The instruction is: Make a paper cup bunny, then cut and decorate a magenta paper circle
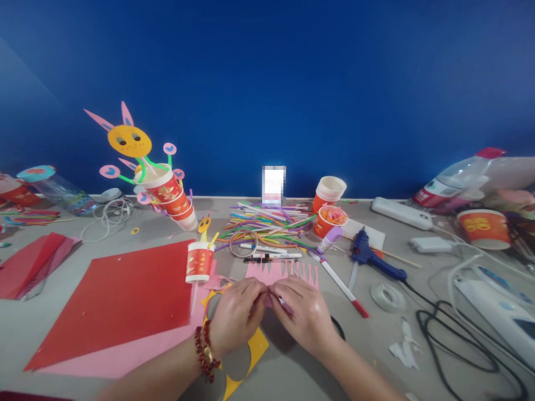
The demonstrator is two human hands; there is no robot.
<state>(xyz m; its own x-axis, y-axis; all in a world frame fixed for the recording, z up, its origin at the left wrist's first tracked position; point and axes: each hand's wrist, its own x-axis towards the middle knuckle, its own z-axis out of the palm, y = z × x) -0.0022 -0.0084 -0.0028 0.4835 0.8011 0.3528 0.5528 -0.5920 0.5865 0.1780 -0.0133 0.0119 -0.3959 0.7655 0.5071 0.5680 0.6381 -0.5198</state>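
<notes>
My left hand (239, 309) and my right hand (301, 312) meet in front of me, fingertips pinched together. Between and just beyond them is a pink paper piece (276, 271) whose far edge is cut into pointed strips; the fingers cover its near part. The exact grip of each fingertip is hidden. Under my left forearm lies a yellow sheet (258, 346) with round holes cut out. Beyond the hands are several markers (276, 256) and a roll of tape (243, 243) standing near them. A red paper cup (199, 262) with a small yellow face stands to the left.
Red sheets (137, 289) cover the left side. A stacked-cup figure (173, 195) with a yellow face stands behind them. Coloured pipe cleaners (267, 223) lie at the back. On the right are a blue glue gun (371, 256), clear tape (388, 297), cables (451, 340) and a bottle (455, 178).
</notes>
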